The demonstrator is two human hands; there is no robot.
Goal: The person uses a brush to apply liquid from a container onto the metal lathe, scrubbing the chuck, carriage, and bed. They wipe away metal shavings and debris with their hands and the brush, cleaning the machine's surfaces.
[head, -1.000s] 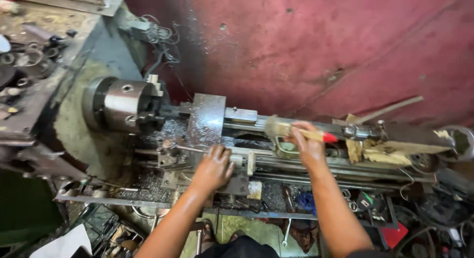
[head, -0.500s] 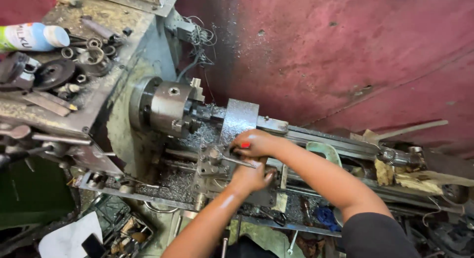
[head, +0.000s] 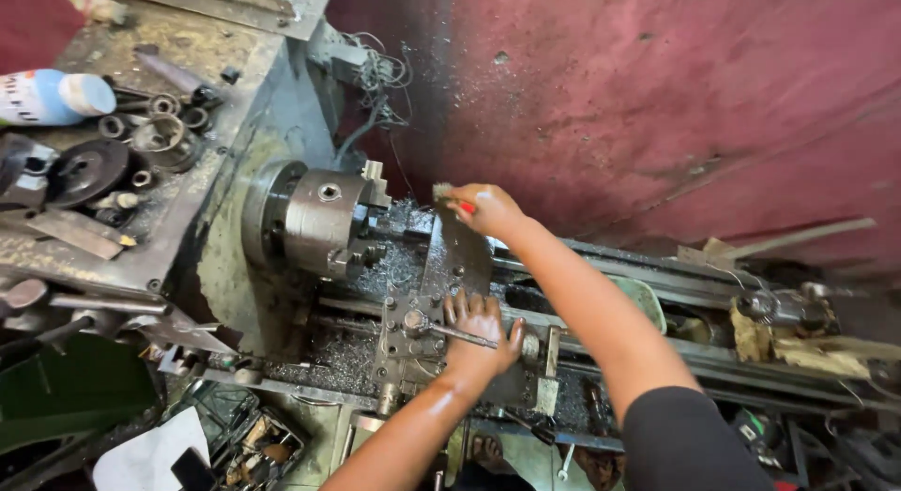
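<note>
Head view: two hands on a lathe.
Right hand [head: 485, 209] grasps a small brush [head: 449, 196] near the chuck [head: 324, 221]; left hand [head: 481, 333] lies open on the tool-post handle [head: 450, 332].

Left hand [head: 481, 333] flat, right hand [head: 483, 209] clenched

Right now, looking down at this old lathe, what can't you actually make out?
- Brush: mostly hidden inside the right hand, head view.
- Handle: its far end is covered by the left hand.
- Bottle: cut off by the left edge.
- Lathe bed: partly hidden behind the right forearm.
</note>
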